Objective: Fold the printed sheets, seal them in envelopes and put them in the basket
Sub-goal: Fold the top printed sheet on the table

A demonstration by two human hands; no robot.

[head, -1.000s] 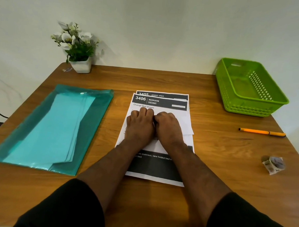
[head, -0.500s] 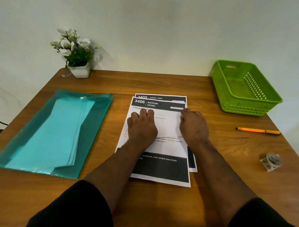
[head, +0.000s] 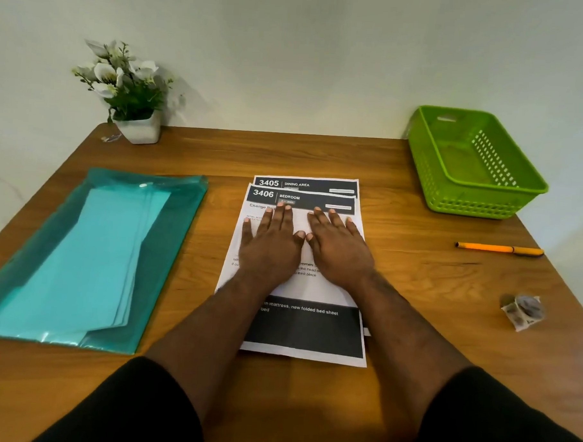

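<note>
A printed sheet headed "3406 BEDROOM" [head: 298, 331] lies in the middle of the table on top of another headed "3405 DINING AREA" [head: 318, 183]. My left hand [head: 270, 245] and my right hand [head: 337, 248] rest flat side by side on the top sheet, fingers spread, holding nothing. The hands hide the sheet's middle, so I cannot tell how the paper under them is folded. A stack of pale teal envelopes [head: 91, 259] lies inside a teal plastic sleeve [head: 168, 249] at the left. The green basket [head: 435, 180] stands at the far right and holds nothing.
A potted white-flowered plant [head: 132, 93] stands at the back left corner. An orange pen [head: 499, 249] lies right of the sheets. A small crumpled roll of stickers or tape [head: 523, 311] sits near the right edge. The wooden table [head: 286, 153] meets the wall behind.
Both hands were pressed together on the sheet with curled fingers, then the right hand slid out to the right. Now both lie flat with fingers spread, further up the sheet.
</note>
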